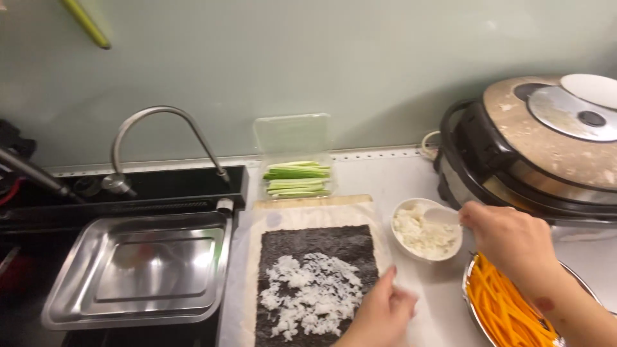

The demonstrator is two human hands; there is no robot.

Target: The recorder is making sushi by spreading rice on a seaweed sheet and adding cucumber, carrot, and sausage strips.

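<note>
Right hand (508, 238) gripping white spoon (442, 216) over rice bowl (425, 230); left hand (380, 315) open, fingertips on seaweed sheet's (315, 247) right edge, beside spread rice (312, 292). Cucumber strips (297, 178) behind, carrot strips (504, 308) right.

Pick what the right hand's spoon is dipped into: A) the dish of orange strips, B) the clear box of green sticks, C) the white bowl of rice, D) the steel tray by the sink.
C: the right hand holds a white spoon whose tip sits in the rice inside the white bowl, between the seaweed sheet and the cooker.
</note>
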